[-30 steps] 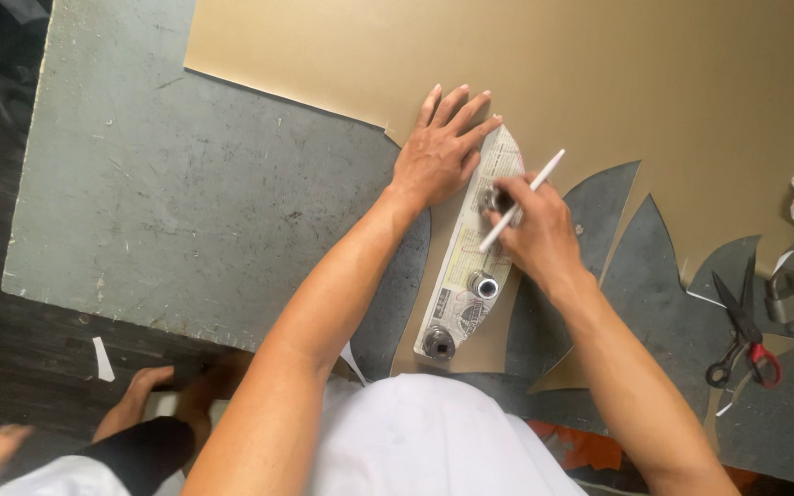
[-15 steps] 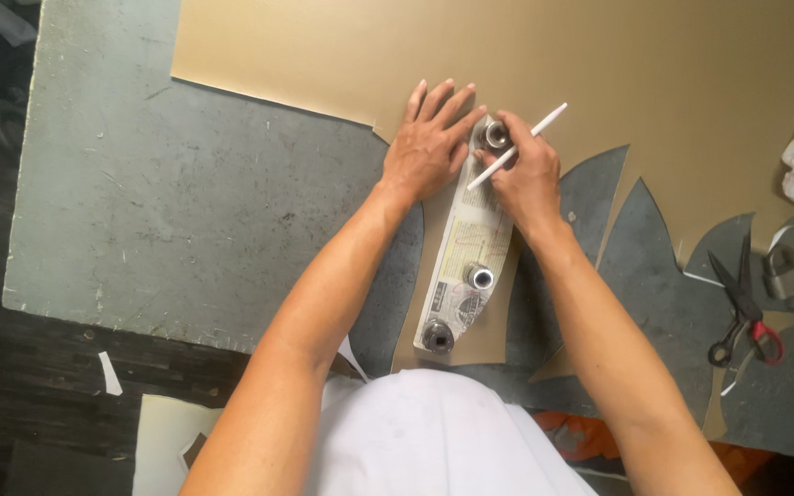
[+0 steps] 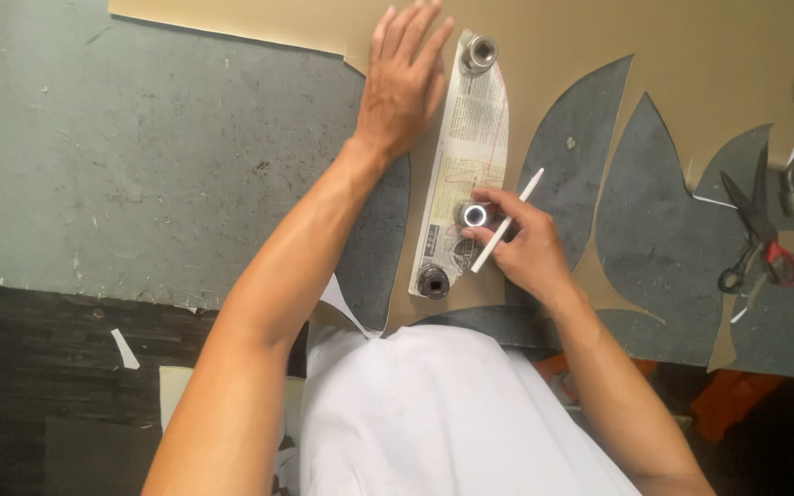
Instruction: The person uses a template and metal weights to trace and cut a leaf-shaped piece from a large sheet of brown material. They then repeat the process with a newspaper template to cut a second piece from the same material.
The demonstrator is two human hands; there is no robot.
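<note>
Flat on the tan sheet (image 3: 654,55), the left hand (image 3: 403,83) spreads its fingers wide and presses down beside the top of a long, leaf-shaped paper template (image 3: 466,165), seemingly to keep sheet and template from sliding; it grips nothing. The right hand (image 3: 518,243) pinches a slim white marking stick (image 3: 505,222) between thumb and curled fingers, its tip down at the template's lower right edge, as if tracing the outline. Three small metal sockets weigh the printed template down: one at the top (image 3: 478,53), one in the middle (image 3: 473,215) just beside the right fingertips, one dark at the bottom (image 3: 433,281). The sheet looks smooth and stiff, with curved, pointed cut-outs baring the scuffed grey desk (image 3: 140,156). Red-handled scissors (image 3: 754,230) lie well apart to the right.
</note>
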